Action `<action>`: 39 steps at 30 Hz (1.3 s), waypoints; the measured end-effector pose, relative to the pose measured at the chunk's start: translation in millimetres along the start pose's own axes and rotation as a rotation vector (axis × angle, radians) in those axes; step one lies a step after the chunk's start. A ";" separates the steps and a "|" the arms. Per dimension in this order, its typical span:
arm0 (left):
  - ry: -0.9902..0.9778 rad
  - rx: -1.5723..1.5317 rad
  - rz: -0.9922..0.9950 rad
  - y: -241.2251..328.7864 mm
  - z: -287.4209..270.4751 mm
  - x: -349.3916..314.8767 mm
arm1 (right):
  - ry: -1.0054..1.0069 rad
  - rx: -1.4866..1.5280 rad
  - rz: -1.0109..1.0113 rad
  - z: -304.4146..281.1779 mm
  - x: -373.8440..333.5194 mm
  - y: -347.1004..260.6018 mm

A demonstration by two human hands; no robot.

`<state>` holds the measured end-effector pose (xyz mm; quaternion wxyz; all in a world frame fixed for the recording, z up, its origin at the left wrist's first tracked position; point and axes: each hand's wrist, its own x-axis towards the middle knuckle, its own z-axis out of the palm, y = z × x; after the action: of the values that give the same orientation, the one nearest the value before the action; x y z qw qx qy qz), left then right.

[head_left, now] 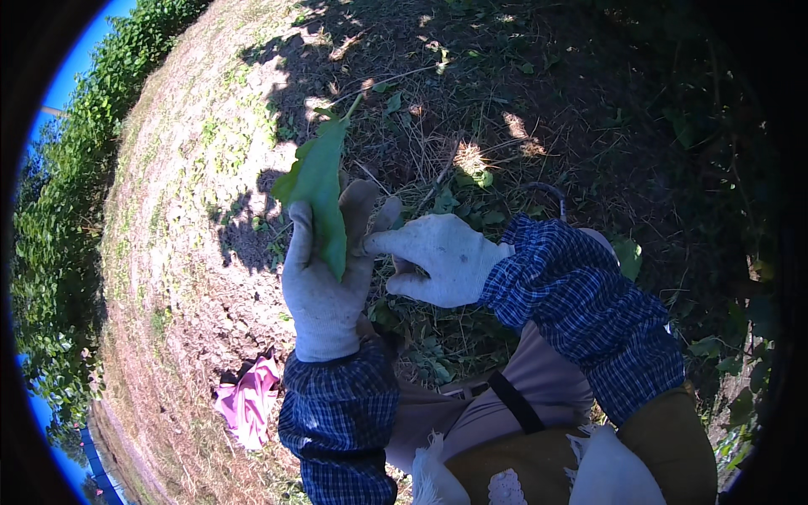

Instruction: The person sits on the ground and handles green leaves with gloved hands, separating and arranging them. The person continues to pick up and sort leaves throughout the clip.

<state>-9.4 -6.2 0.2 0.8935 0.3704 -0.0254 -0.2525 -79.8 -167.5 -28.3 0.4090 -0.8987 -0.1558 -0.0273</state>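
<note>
My left hand [328, 278], in a pale, soiled work glove, holds a large green leaf [320, 189] between thumb and fingers. The leaf stands roughly upright, its stalk pointing up and away from me. My right hand [446, 259], gloved the same way, comes in from the right with its fingers bent together. Its fingertips meet the fingers of my left hand beside the leaf. Whatever they pinch, if anything, is hidden there.
A pink cloth [250, 402] lies on the sunlit dry ground at the left. Leafy green bushes [63, 244] line the far left. Shaded ground with cut grass and stems [404, 109] stretches ahead. A thin, dark curved object [551, 194] shows beyond my right sleeve.
</note>
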 end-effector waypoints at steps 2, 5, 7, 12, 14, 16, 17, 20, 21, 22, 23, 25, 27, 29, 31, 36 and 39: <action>-0.017 -0.014 0.002 0.8 -0.9 -0.2 | -0.026 0.009 0.008 -1.1 0.8 -2.2; -0.044 -0.008 -0.003 2.4 -3.5 -1.0 | 0.000 0.029 -0.029 -1.2 1.2 -2.7; -0.049 -0.003 -0.009 2.6 -3.9 -1.3 | 0.000 0.039 -0.052 -0.6 0.4 -1.5; -0.059 -0.007 -0.033 3.7 -2.3 -1.8 | 0.015 0.038 -0.100 -2.1 -1.5 -1.9; -0.053 0.004 -0.025 3.3 -3.1 -0.8 | 0.097 0.029 -0.171 2.5 -2.0 0.9; -0.045 0.009 -0.023 3.1 -3.3 -0.5 | 0.105 0.024 -0.178 3.2 -2.3 1.8; -0.039 0.008 -0.026 3.1 -3.0 -0.7 | 0.108 0.021 -0.182 3.5 -2.4 2.1; -0.039 0.010 -0.032 2.6 -3.5 -0.6 | 0.109 0.009 -0.185 3.6 -2.7 2.1; -0.042 0.011 -0.034 2.6 -3.7 -0.6 | 0.108 0.011 -0.188 3.5 -2.9 2.2; -0.042 0.017 -0.033 2.5 -3.0 -0.9 | 0.106 0.014 -0.192 3.6 -3.2 2.9; -0.042 0.023 -0.031 2.6 -1.7 -1.5 | 0.103 0.016 -0.195 3.7 -3.3 3.4; -0.041 0.030 -0.027 2.9 -1.3 -2.3 | 0.071 0.018 -0.180 2.3 -2.5 2.2; -0.038 0.032 -0.021 3.3 -2.2 -2.5 | 0.055 0.017 -0.172 2.3 -2.1 1.9; -0.039 0.030 -0.018 2.4 -1.8 -1.1 | 0.059 0.015 -0.175 1.3 -3.6 2.2; -0.044 0.014 -0.019 2.2 -2.4 -0.3 | 0.063 0.022 -0.186 1.8 -3.3 2.7; -0.027 0.026 -0.010 3.1 -0.1 -1.4 | 0.076 0.050 -0.213 3.7 -2.2 3.2; -0.066 0.001 -0.024 2.4 -4.7 0.3 | 0.084 0.049 -0.221 2.9 -3.5 4.1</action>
<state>-7.0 -1.9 -1.7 0.8890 0.3626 -0.0507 -0.2751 -82.2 -168.8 -33.8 0.4314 -0.8639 -0.2373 -0.1062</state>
